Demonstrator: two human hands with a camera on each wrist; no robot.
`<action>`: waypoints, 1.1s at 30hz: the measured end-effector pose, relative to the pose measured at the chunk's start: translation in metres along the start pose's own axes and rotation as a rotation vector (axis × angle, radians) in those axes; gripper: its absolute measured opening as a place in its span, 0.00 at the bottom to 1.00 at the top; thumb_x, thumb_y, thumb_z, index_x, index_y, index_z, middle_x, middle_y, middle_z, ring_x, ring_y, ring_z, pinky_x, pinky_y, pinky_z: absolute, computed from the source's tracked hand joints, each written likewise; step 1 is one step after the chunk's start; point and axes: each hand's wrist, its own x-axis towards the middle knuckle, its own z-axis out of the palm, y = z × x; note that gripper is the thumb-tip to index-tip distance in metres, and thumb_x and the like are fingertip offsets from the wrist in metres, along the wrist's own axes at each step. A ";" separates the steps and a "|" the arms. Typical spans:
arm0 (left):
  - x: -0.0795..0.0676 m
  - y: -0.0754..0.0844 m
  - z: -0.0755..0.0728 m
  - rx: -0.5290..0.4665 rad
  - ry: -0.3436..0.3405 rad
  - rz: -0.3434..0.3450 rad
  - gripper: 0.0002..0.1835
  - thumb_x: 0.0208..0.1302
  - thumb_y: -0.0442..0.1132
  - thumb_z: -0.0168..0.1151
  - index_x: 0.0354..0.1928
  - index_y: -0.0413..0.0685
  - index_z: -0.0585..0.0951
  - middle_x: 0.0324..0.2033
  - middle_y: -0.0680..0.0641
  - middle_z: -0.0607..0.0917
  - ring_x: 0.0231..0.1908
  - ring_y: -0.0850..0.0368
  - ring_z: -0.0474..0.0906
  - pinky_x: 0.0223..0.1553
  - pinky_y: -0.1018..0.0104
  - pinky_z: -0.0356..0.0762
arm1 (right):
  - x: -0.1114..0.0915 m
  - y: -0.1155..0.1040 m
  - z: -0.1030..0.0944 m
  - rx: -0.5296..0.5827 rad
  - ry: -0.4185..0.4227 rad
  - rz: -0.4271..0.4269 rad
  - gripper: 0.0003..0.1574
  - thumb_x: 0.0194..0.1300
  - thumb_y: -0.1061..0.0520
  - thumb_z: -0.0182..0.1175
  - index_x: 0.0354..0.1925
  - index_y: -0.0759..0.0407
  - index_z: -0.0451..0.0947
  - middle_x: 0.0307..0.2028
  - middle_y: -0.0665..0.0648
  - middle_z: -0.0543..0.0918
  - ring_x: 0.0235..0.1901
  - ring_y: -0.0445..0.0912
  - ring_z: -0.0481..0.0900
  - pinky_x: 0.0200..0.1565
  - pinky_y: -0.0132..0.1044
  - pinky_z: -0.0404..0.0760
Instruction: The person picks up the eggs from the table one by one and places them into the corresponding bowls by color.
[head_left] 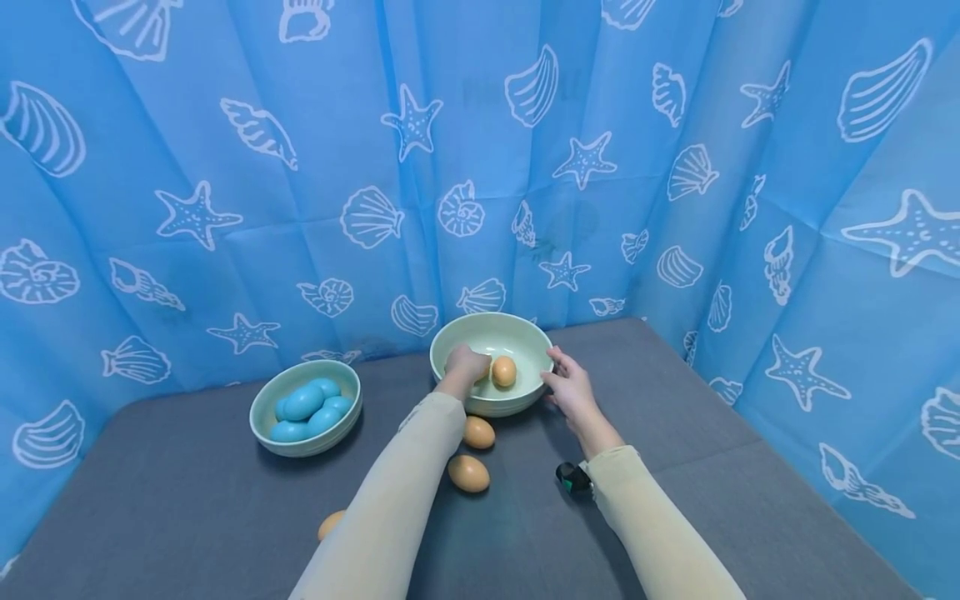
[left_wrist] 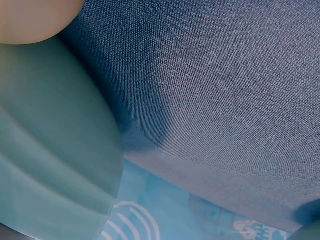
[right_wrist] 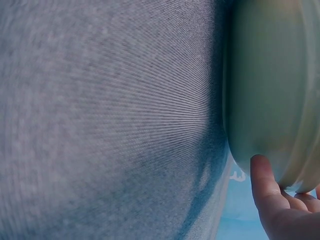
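Note:
My left hand (head_left: 467, 364) reaches into the larger pale green bowl (head_left: 491, 407). It seems to hold a brown egg (head_left: 486, 372), mostly covered by the fingers. Beside it in the bowl lies another brown egg (head_left: 504, 372). My right hand (head_left: 572, 388) grips the bowl's right side, thumb and fingertips at the rim. In the right wrist view a finger (right_wrist: 262, 177) presses the bowl's outer wall (right_wrist: 265, 90). The left wrist view shows the bowl's ribbed wall (left_wrist: 50, 135), but not what the hand holds.
Two brown eggs, one nearer the bowl (head_left: 478, 432) and one closer to me (head_left: 468, 473), lie on the grey cloth (head_left: 517, 517). Another egg (head_left: 331, 524) is partly behind my left sleeve. A smaller green bowl (head_left: 303, 447) holds several blue eggs (head_left: 303, 402). A patterned blue curtain (head_left: 465, 150) stands behind.

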 end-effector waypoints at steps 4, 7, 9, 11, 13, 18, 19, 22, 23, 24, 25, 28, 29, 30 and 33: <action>-0.002 0.000 0.000 -0.062 0.039 0.028 0.26 0.68 0.39 0.58 0.63 0.31 0.70 0.59 0.35 0.74 0.60 0.44 0.70 0.63 0.56 0.68 | 0.000 0.000 0.000 0.000 -0.004 -0.003 0.33 0.74 0.66 0.46 0.74 0.61 0.54 0.76 0.53 0.45 0.73 0.53 0.49 0.61 0.59 0.67; -0.006 0.001 -0.002 -0.151 0.088 0.057 0.27 0.69 0.37 0.56 0.66 0.32 0.67 0.64 0.34 0.70 0.65 0.42 0.65 0.66 0.54 0.63 | 0.000 0.000 0.000 0.002 -0.007 -0.004 0.33 0.74 0.66 0.46 0.74 0.61 0.54 0.76 0.53 0.45 0.73 0.53 0.48 0.61 0.59 0.67; -0.009 0.002 -0.003 -0.225 0.111 0.077 0.26 0.70 0.35 0.55 0.67 0.32 0.66 0.65 0.34 0.69 0.66 0.41 0.64 0.66 0.53 0.62 | -0.001 0.000 0.000 0.006 -0.010 -0.008 0.33 0.74 0.66 0.46 0.74 0.61 0.54 0.76 0.53 0.45 0.73 0.53 0.48 0.61 0.60 0.67; -0.012 0.002 -0.008 -0.269 0.130 0.102 0.25 0.70 0.35 0.54 0.66 0.32 0.66 0.64 0.34 0.69 0.65 0.41 0.64 0.66 0.53 0.63 | -0.002 0.000 0.000 0.006 -0.014 -0.016 0.33 0.74 0.66 0.46 0.74 0.62 0.54 0.76 0.53 0.44 0.73 0.54 0.48 0.61 0.60 0.67; -0.016 0.002 -0.015 -0.300 0.134 0.129 0.24 0.71 0.34 0.54 0.66 0.33 0.66 0.64 0.34 0.69 0.65 0.41 0.64 0.65 0.52 0.64 | -0.002 0.000 0.001 0.005 -0.017 -0.020 0.33 0.74 0.66 0.46 0.74 0.62 0.54 0.76 0.53 0.44 0.73 0.54 0.48 0.61 0.60 0.68; -0.028 -0.002 -0.040 -0.300 0.118 0.186 0.24 0.72 0.37 0.54 0.66 0.34 0.67 0.64 0.35 0.70 0.64 0.41 0.65 0.63 0.51 0.67 | -0.002 0.000 -0.001 0.003 -0.023 -0.019 0.33 0.74 0.66 0.45 0.74 0.62 0.53 0.76 0.53 0.43 0.73 0.54 0.48 0.60 0.59 0.69; -0.031 -0.004 -0.045 -0.302 0.107 0.189 0.25 0.72 0.38 0.54 0.66 0.34 0.66 0.64 0.35 0.70 0.64 0.40 0.65 0.63 0.51 0.67 | -0.002 0.000 -0.001 0.000 -0.025 -0.017 0.33 0.74 0.66 0.45 0.74 0.62 0.52 0.76 0.53 0.43 0.73 0.54 0.48 0.60 0.59 0.69; -0.039 -0.011 -0.059 -0.291 0.079 0.195 0.26 0.73 0.40 0.53 0.68 0.35 0.65 0.63 0.34 0.70 0.64 0.40 0.66 0.61 0.50 0.69 | -0.001 0.000 -0.002 -0.005 -0.028 -0.011 0.34 0.75 0.66 0.45 0.75 0.61 0.52 0.76 0.53 0.43 0.73 0.54 0.48 0.60 0.59 0.69; -0.043 -0.013 -0.063 -0.290 0.067 0.196 0.27 0.73 0.41 0.53 0.68 0.35 0.65 0.63 0.34 0.70 0.63 0.40 0.66 0.61 0.50 0.70 | -0.001 0.000 -0.002 -0.004 -0.028 -0.009 0.34 0.75 0.66 0.45 0.75 0.61 0.52 0.76 0.53 0.43 0.73 0.54 0.48 0.60 0.59 0.68; -0.046 -0.016 -0.068 -0.287 0.056 0.196 0.27 0.73 0.42 0.53 0.68 0.35 0.65 0.63 0.34 0.70 0.63 0.40 0.66 0.61 0.50 0.70 | -0.001 -0.001 -0.002 -0.005 -0.028 -0.007 0.34 0.75 0.65 0.45 0.75 0.61 0.52 0.76 0.53 0.43 0.73 0.54 0.48 0.61 0.59 0.68; -0.050 -0.018 -0.072 -0.279 0.048 0.199 0.27 0.74 0.42 0.52 0.68 0.35 0.65 0.63 0.34 0.71 0.63 0.40 0.67 0.60 0.50 0.71 | -0.001 -0.001 -0.002 -0.006 -0.028 -0.004 0.34 0.75 0.65 0.45 0.75 0.61 0.52 0.76 0.53 0.43 0.73 0.54 0.48 0.61 0.59 0.68; -0.060 -0.027 -0.082 -0.243 0.026 0.200 0.27 0.74 0.43 0.51 0.67 0.34 0.65 0.61 0.34 0.72 0.61 0.40 0.69 0.59 0.50 0.72 | -0.001 -0.002 -0.002 -0.006 -0.030 0.000 0.34 0.75 0.65 0.45 0.75 0.61 0.51 0.77 0.53 0.43 0.73 0.55 0.48 0.61 0.59 0.68; -0.064 -0.029 -0.085 -0.232 0.019 0.201 0.27 0.74 0.43 0.52 0.67 0.34 0.66 0.60 0.34 0.72 0.61 0.40 0.69 0.59 0.50 0.71 | -0.001 -0.002 -0.002 -0.007 -0.032 0.001 0.34 0.75 0.65 0.45 0.75 0.61 0.51 0.77 0.53 0.42 0.73 0.55 0.47 0.61 0.59 0.68; -0.067 -0.032 -0.088 -0.219 0.013 0.206 0.26 0.74 0.43 0.52 0.67 0.33 0.66 0.60 0.33 0.73 0.60 0.40 0.69 0.59 0.49 0.71 | -0.001 -0.002 -0.002 -0.009 -0.034 0.001 0.34 0.75 0.65 0.44 0.75 0.61 0.51 0.77 0.53 0.42 0.73 0.55 0.47 0.61 0.59 0.68; -0.078 -0.041 -0.097 -0.186 -0.016 0.217 0.26 0.74 0.43 0.52 0.66 0.33 0.66 0.60 0.34 0.74 0.61 0.39 0.69 0.60 0.48 0.70 | -0.001 -0.003 -0.001 -0.014 -0.036 0.001 0.34 0.75 0.66 0.44 0.75 0.61 0.51 0.77 0.53 0.42 0.73 0.54 0.48 0.61 0.59 0.68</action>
